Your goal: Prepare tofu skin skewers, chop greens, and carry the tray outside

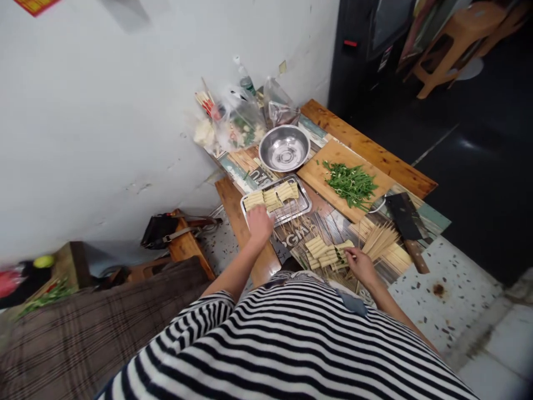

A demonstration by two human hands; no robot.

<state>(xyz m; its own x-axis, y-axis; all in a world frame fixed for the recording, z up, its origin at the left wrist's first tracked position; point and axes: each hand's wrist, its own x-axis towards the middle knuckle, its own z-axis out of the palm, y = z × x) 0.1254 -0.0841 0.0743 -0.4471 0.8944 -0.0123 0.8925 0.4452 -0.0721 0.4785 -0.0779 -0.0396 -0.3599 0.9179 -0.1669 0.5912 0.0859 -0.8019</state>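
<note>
My left hand [260,224] is over the near left corner of a metal tray [305,204], its fingers bent down by the pale yellow skewered rolls [272,199] lying there. What the fingers hold, if anything, is hidden. On the table's near side, my right hand [360,265] has its fingers closed at the right end of a second pile of pale rolls [318,248]. Dark green bits show beside its fingertips; what is between them is too small to tell. Bare wooden skewers [381,240] are fanned out just right of that pile.
Behind the tray stands a steel bowl [285,149]. Chopped greens [352,183] lie on a cutting board [316,172], with a cleaver [403,216] to its right. Plastic bags [241,122] and a bottle [245,78] are by the wall. Wooden benches [375,150] flank the table.
</note>
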